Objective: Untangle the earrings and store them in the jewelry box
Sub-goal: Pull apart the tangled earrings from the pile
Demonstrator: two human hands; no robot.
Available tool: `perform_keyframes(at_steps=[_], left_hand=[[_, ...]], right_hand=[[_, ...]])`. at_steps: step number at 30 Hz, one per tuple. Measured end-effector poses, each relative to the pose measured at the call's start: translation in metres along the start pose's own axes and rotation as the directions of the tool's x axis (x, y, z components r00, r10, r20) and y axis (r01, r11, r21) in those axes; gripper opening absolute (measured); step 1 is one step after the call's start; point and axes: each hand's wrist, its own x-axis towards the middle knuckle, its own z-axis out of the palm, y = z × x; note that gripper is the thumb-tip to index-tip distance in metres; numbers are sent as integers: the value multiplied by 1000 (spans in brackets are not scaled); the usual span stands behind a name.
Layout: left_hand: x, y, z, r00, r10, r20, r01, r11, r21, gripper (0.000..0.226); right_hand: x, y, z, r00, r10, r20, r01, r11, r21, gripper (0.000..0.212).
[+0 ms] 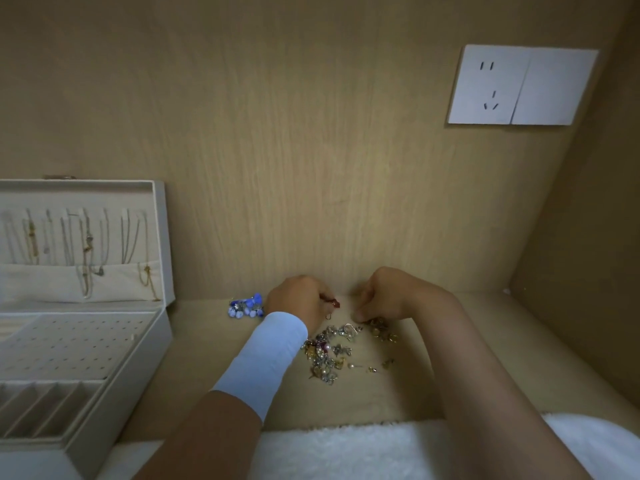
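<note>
The left hand (298,301) pinches a small red earring (333,303). The right hand (381,299), at three o'clock, curls its fingers onto gold earrings (381,329); I cannot tell if it grips one. The tangled pile (327,355) lies at six o'clock. Blue earrings (246,306) and the open jewelry box (162,344) sit at nine o'clock.

Wall socket (519,85) upper rt; fluffy cloth (346,448) btm.

The box (138,375) is cut off by the left edge, the pile (329,355) at centre is too small to tell single earrings, the left hand (294,301) hides part of the blue beads (244,306) and of a red earring (333,303), and the curled fingers of the right hand (384,296) hide what they hold.
</note>
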Motion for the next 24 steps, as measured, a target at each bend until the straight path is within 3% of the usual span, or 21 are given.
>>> perform_keyframes(at_steps=[3,9,13,17,22,24], left_hand=[[0,-11,-2,1000,-8,-9,8,999,-40,14],[-2,-29,-19,1000,3,24,5,946,-325,10],[0,-40,-36,998,32,48,-8,907,-422,12],[-3,-49,-41,1000,17,6,-13,905,-425,17],[-5,-52,-35,998,21,54,-6,963,-269,14],[-5,-51,-32,995,26,95,-3,971,-238,14]], right_hand=[[-2,-3,-1,1000,-10,-11,10,1000,17,11],[-14,-16,-16,993,-96,-69,113,947,300,7],[-17,-27,-20,982,-162,-100,190,794,577,17],[-8,-38,-6,979,-142,-149,205,618,759,18],[4,-39,17,994,-92,-61,100,507,856,22],[4,-37,18,997,-75,-12,49,508,860,24]])
